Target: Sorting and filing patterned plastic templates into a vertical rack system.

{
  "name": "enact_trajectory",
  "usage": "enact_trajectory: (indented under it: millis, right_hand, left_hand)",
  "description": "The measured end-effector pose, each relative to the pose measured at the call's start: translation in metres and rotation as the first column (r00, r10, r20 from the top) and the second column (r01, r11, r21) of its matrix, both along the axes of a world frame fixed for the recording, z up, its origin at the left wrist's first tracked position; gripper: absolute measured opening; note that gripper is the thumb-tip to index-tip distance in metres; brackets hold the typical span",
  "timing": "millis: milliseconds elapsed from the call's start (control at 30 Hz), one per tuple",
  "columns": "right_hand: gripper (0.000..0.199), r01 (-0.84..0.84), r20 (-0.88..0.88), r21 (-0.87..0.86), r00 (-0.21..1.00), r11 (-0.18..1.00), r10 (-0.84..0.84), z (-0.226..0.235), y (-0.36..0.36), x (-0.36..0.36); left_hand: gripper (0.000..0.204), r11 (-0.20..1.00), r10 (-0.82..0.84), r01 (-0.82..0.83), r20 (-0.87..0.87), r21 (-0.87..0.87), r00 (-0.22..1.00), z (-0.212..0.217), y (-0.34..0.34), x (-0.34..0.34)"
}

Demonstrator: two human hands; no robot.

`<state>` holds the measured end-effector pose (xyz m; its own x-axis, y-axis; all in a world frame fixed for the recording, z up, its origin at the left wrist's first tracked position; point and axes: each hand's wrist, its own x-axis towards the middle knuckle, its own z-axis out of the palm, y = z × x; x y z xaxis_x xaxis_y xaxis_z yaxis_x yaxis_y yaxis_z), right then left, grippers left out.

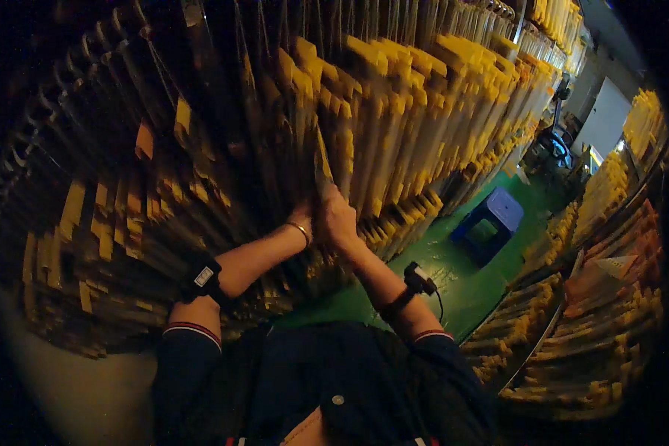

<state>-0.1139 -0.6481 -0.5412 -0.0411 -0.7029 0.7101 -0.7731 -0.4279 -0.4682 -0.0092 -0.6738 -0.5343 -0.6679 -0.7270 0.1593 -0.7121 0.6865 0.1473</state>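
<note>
**Observed Two-Handed Handling at Centre of Frame**

Found right hand (338,217) at centre of frame, closed, apparently pinching a narrow yellow-edged piece (322,160) between thumb and fingers. Located that piece just above the knuckles, near upright, slightly tilted, running up in among hanging bundles (409,111). Judged the low grip as suited to controlling something long and thin in a tight row.

Located left hand (305,214) just beside the right, in deep shadow; could not tell spread, pinch or contact of its fingers. Read the closeness of both hands as probable support of one piece from two sides, without confirmation from the view.

Noted hanging bundles across top of frame, and hooks (102,36) at upper left. Judged suspension as a probable means of keeping flat pieces upright and reachable by the edge. Noted darker bundles (108,215) at left of frame, showing yellow and orange edges.

Observed further bundles (609,297) at right of frame, densely stacked, with green floor (461,305) between. Found blue stool (502,208) right of centre, well apart from both hands, presumably placed for sitting or reaching.

Recorded bracelet (301,230) at left wrist, black strapped device (203,279) on left forearm and small black unit (418,281) on right forearm, presumably mounted there to leave fingers free.
</note>
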Motion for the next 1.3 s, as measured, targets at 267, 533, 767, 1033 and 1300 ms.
enact_trajectory:
  millis: [267,533,767,1033,1300]
  right_hand:
    - [0.029,-0.004,-0.223,0.389,0.97,0.921,0.098,0.063,0.028,-0.016]
    - [0.013,0.026,-0.267,0.344,0.961,0.939,0.071,0.06,-0.026,-0.003]
    - [0.013,-0.05,-0.102,0.17,0.992,0.984,0.068,0.034,-0.011,-0.036]
    - [0.016,-0.015,-0.163,0.202,0.985,0.979,0.049,0.027,-0.013,-0.04]
    - [0.043,-0.198,0.2,0.146,0.966,0.969,0.167,0.014,0.059,-0.14]
  left_hand:
    - [0.045,0.993,-0.021,0.016,0.038,0.12,0.999,-0.017,-0.003,0.0]
    - [0.044,0.995,0.016,-0.019,-0.032,-0.102,0.999,-0.012,-0.003,-0.002]
    - [0.032,0.997,0.067,-0.065,0.045,-0.029,0.997,-0.007,0.012,-0.018]
    - [0.027,0.981,0.034,0.018,-0.263,0.192,0.964,-0.046,0.008,-0.03]
    - [0.055,0.895,-0.392,0.373,0.035,0.245,0.919,-0.053,0.046,-0.121]
